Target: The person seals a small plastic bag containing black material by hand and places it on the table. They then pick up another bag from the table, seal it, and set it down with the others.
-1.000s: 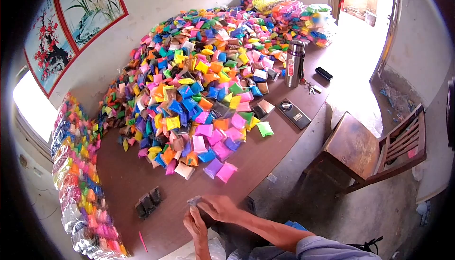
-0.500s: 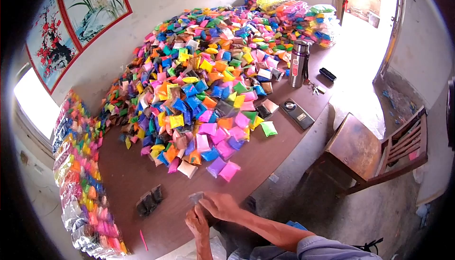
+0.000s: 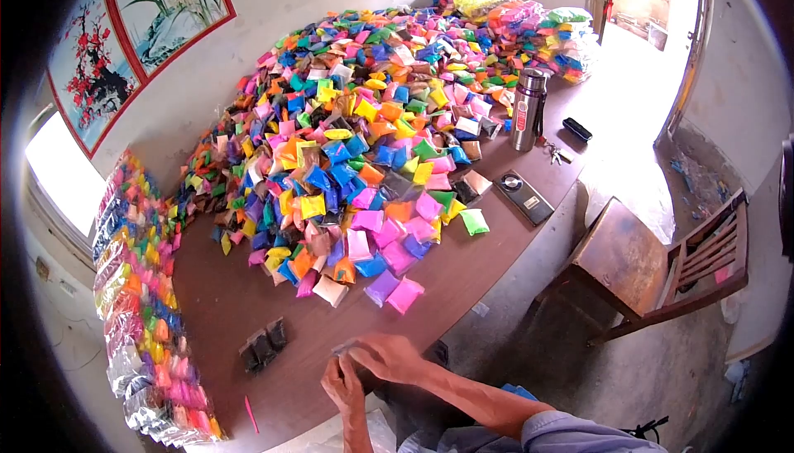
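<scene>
At the table's near edge, my left hand [image 3: 342,382] and my right hand [image 3: 387,359] are close together, fingers pinched. Between their fingertips is a small greyish plastic bag [image 3: 343,346], mostly hidden, so its contents cannot be made out. To the left of my hands, several black packets [image 3: 263,345] lie side by side on the brown table [image 3: 306,354]. A thin pink stick [image 3: 251,414] lies near the front edge. Beyond my hands a large heap of colourful small packets [image 3: 356,155] spreads over the table, with a bright pink packet [image 3: 405,296] at its near side.
Bagged rows of coloured packets [image 3: 149,321] line the left edge. On the right stand a steel thermos [image 3: 524,114], keys [image 3: 556,154], a black case [image 3: 576,130] and a dark flat device with a round dial [image 3: 523,198]. A wooden chair [image 3: 620,259] stands beside the table.
The view has shifted slightly. My hands stay pinched on the small bag in nearly the same place, with the visible bag end a little lower and flatter.
</scene>
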The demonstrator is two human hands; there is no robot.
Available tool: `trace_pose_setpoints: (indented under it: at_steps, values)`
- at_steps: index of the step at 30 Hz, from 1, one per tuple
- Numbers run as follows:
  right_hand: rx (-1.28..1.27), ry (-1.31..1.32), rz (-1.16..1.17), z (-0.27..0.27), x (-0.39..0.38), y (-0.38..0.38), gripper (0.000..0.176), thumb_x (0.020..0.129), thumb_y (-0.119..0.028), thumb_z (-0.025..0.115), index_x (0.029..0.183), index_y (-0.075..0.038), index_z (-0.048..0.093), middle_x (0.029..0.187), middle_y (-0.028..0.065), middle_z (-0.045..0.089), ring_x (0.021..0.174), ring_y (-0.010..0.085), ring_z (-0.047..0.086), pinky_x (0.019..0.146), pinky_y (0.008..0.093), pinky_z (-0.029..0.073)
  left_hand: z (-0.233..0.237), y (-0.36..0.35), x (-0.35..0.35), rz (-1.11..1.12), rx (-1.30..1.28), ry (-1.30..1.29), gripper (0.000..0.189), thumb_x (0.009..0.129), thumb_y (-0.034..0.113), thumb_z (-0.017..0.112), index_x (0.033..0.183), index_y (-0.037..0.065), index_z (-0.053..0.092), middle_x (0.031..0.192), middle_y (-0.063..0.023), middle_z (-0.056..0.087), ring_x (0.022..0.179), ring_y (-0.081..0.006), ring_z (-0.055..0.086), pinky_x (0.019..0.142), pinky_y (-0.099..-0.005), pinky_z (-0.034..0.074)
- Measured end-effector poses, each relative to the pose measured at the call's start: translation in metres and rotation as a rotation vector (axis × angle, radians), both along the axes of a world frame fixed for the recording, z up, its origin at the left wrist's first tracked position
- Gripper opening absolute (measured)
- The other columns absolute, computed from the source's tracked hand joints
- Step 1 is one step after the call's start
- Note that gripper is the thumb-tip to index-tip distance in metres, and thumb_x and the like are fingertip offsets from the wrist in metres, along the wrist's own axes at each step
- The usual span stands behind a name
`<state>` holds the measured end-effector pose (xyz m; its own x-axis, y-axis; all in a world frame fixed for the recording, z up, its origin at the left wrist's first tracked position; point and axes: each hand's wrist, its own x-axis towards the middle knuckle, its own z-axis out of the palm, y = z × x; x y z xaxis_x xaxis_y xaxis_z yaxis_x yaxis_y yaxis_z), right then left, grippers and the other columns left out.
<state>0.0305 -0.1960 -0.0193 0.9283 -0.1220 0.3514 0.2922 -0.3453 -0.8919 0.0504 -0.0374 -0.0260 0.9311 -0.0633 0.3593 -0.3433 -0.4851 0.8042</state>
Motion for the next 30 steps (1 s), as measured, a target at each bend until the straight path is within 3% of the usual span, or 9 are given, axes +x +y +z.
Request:
trace_pose_setpoints:
  at_steps: [7,11,13,17,19,24,26,29,30]
  values:
    - [0.059,-0.033,-0.029,-0.008,0.001,0.000,0.022,0.099,-0.023,0.068,0.107,-0.003,0.072,0.098,0.0180,0.072,0.088,0.0380,0.071,0.076,0.0431,0.057,0.013,-0.010,-0.006,-0.015,-0.273,0.087,0.024,0.100,0.019,0.064,0.091,-0.002,0.067,0.075,-0.0116,0.067,0.069,-0.0144,0.054,0.061,-0.0348,0.045]
    - [0.032,-0.031,-0.017,-0.003,0.001,-0.001,0.023,0.098,-0.024,0.070,0.107,-0.003,0.072,0.097,0.0171,0.073,0.088,0.0372,0.071,0.075,0.0424,0.058,0.021,-0.003,-0.005,-0.011,-0.169,0.107,0.025,0.100,0.020,0.065,0.091,-0.003,0.069,0.077,-0.0099,0.068,0.073,-0.0138,0.057,0.064,-0.0343,0.047]
    - [0.025,-0.021,-0.005,0.003,0.001,-0.001,0.023,0.098,-0.024,0.070,0.107,-0.004,0.073,0.098,0.0167,0.073,0.089,0.0369,0.072,0.075,0.0422,0.058,0.031,-0.002,-0.007,-0.023,-0.134,0.183,0.025,0.103,0.022,0.065,0.092,-0.001,0.068,0.081,-0.0010,0.063,0.078,-0.0119,0.053,0.070,-0.0322,0.046]
    - [0.054,-0.002,-0.001,0.000,0.003,0.000,0.021,0.099,-0.023,0.070,0.105,-0.004,0.073,0.097,0.0164,0.073,0.088,0.0366,0.072,0.075,0.0419,0.058,0.012,0.009,-0.002,-0.015,-0.202,0.224,0.025,0.101,0.023,0.067,0.093,0.000,0.069,0.084,-0.0003,0.064,0.078,-0.0113,0.053,0.070,-0.0321,0.046]
    - [0.040,0.043,-0.019,-0.001,0.003,0.001,0.017,0.098,-0.018,0.067,0.104,-0.005,0.075,0.101,0.0157,0.074,0.092,0.0340,0.072,0.081,0.0397,0.058,0.024,0.007,-0.003,-0.021,-0.173,0.300,0.025,0.098,0.021,0.068,0.099,-0.004,0.073,0.086,-0.0113,0.072,0.080,-0.0181,0.063,0.074,-0.0362,0.051]
    - [0.046,0.021,-0.033,-0.009,0.003,0.003,0.015,0.097,-0.015,0.067,0.104,-0.004,0.075,0.100,0.0162,0.074,0.091,0.0338,0.073,0.080,0.0393,0.058,0.021,0.007,-0.004,-0.019,-0.185,0.339,0.032,0.097,0.026,0.071,0.109,-0.003,0.075,0.097,-0.0144,0.075,0.090,-0.0231,0.069,0.085,-0.0373,0.054]
    - [0.020,-0.045,-0.046,-0.011,0.004,0.004,0.017,0.097,-0.020,0.072,0.103,-0.004,0.073,0.097,0.0150,0.073,0.088,0.0360,0.072,0.075,0.0419,0.057,0.011,0.008,-0.002,-0.024,-0.239,0.267,0.022,0.100,0.021,0.071,0.101,-0.001,0.074,0.087,0.0001,0.067,0.083,-0.0094,0.057,0.073,-0.0279,0.048]
    - [0.027,-0.040,-0.034,-0.004,0.003,0.004,0.016,0.097,-0.020,0.072,0.102,-0.005,0.073,0.096,0.0143,0.073,0.087,0.0352,0.072,0.074,0.0409,0.057,0.011,0.016,0.003,-0.009,-0.130,0.325,0.030,0.098,0.025,0.069,0.106,-0.004,0.076,0.095,-0.0133,0.075,0.089,-0.0209,0.068,0.082,-0.0353,0.054]
    - [0.028,-0.039,-0.030,-0.001,0.002,0.004,0.016,0.097,-0.020,0.072,0.102,-0.005,0.073,0.096,0.0143,0.073,0.087,0.0352,0.072,0.074,0.0409,0.057,0.014,0.015,0.003,-0.005,-0.130,0.326,0.030,0.098,0.025,0.069,0.106,-0.004,0.076,0.095,-0.0133,0.075,0.089,-0.0209,0.068,0.082,-0.0353,0.054]
